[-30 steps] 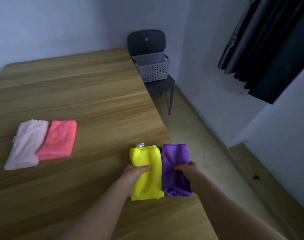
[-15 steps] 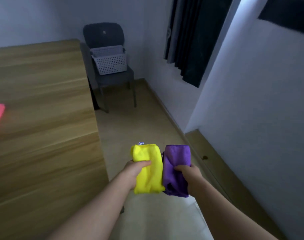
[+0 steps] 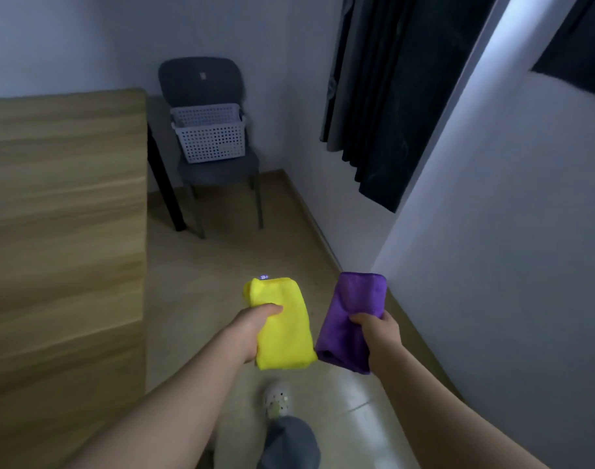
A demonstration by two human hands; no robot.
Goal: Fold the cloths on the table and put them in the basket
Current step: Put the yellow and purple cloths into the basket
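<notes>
as both cloths were folded for carrying, the yellow cloth point(image 3: 284, 328) was gripped by the left hand point(image 3: 252, 328) and the purple cloth point(image 3: 351, 319) by the right hand point(image 3: 377, 333), fingers curled round each, well short of the basket point(image 3: 210, 138) on the chair point(image 3: 201, 82).

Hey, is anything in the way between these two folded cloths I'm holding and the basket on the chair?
Nothing visible. Bare floor runs from the yellow cloth and purple cloth to the basket on the chair; the table lies off to the left.

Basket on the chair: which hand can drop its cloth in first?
Probably the left hand: it holds the yellow cloth on the side nearer the basket. The right hand with the purple cloth is farther right.
</notes>
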